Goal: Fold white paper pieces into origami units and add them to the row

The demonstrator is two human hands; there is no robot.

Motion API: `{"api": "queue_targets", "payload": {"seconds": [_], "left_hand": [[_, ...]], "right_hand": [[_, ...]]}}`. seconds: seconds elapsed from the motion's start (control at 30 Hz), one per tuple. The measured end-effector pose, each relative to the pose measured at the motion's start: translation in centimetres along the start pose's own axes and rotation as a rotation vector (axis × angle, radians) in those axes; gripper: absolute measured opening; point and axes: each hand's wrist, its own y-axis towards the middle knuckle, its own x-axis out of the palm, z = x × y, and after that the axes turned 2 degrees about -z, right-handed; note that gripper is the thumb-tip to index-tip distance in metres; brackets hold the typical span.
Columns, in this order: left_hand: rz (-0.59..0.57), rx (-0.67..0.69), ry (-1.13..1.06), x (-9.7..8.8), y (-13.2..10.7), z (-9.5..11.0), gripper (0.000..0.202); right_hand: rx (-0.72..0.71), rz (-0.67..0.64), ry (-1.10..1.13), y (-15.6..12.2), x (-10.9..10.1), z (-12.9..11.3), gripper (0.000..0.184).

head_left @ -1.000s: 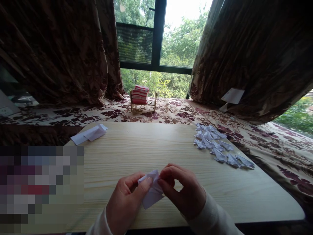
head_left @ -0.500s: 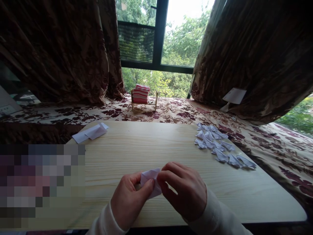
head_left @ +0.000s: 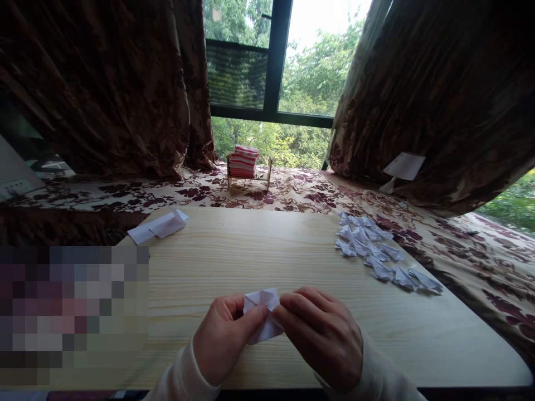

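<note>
A small piece of folded white paper [head_left: 266, 329] is held up over the near side of the table, with creases and a raised flap along its top. My left hand [head_left: 225, 334] grips its left side, thumb pressed flat on the front face. At the right edge, the thumb and fingers of my right hand [head_left: 324, 334] are pinched together on the paper. My left fingers behind the sheet are hidden. Several folded white paper pieces [head_left: 380, 268] lie in rows at the table's right side. Flat strips of white paper [head_left: 161, 225] rest at the far left.
The pale wooden table [head_left: 234, 250] meets a ledge covered in floral cloth [head_left: 288, 192]. On the ledge stand a small rack with striped cloths [head_left: 243, 161] and a white lamp [head_left: 404, 166]. Patterned curtains [head_left: 104, 83] flank the window. A blurred patch hides the lower left.
My right fingers have closed from a looser curl onto the paper's right edge. The paper's upper flap now shows more raised. The whole view has shifted slightly.
</note>
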Motion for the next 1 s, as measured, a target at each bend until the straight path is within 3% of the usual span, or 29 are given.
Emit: {"api": "queue_targets", "payload": {"seconds": [0.27, 0.43, 0.53, 0.67, 0.73, 0.87, 1.0], "left_hand": [[0.017, 0.03, -0.002, 0.2, -0.2, -0.1, 0.033], [0.06, 0.032, -0.016, 0.6, -0.3, -0.3, 0.032], [0.155, 0.083, 0.055, 1.0, -0.4, -0.5, 0.028], [0.336, 0.232, 0.31, 1.6, -0.9, -0.2, 0.021], [0.351, 0.301, 0.396, 1.7, -1.1, 0.0, 0.022], [0.311, 0.371, 0.471, 1.7, -1.1, 0.2, 0.023], [0.351, 0.319, 0.338, 1.8, -1.0, 0.0, 0.025]], "right_hand": [[-0.026, -0.007, 0.004, -0.5, -0.1, 0.2, 0.017], [-0.006, 0.054, 0.025, -0.5, 0.4, 0.2, 0.016], [0.147, 0.121, 0.163, -0.4, 0.7, -0.1, 0.019], [0.47, 0.185, 0.452, -0.3, 1.1, -0.7, 0.015], [0.572, 0.173, 0.552, -0.2, 1.4, -0.9, 0.012], [0.653, 0.138, 0.667, 0.1, 2.0, -1.2, 0.017], [0.666, 0.19, 0.723, 0.3, 2.4, -1.6, 0.02]]}}
